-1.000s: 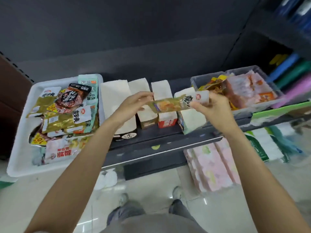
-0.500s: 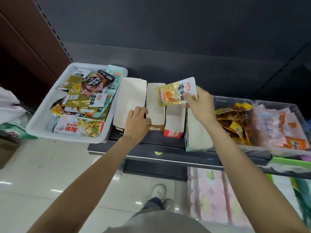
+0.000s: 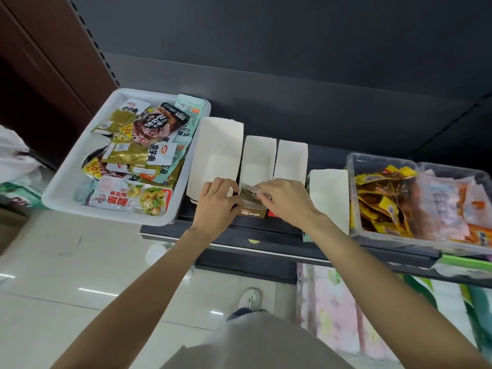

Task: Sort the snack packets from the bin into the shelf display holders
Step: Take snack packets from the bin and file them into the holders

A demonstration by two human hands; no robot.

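A white plastic bin (image 3: 66, 193) with a smooth, faintly glossy rim holds snack packets (image 3: 138, 153) in shiny foil and glossy printed film. Four display holders (image 3: 218, 145) look like matt white card with a slightly rough face. The shelf (image 3: 266, 235) is dark, matt painted metal. A clear plastic tub (image 3: 354, 166) holds crinkled, glossy wrappers. The floor (image 3: 80, 262) is pale polished tile that shows bright reflections.
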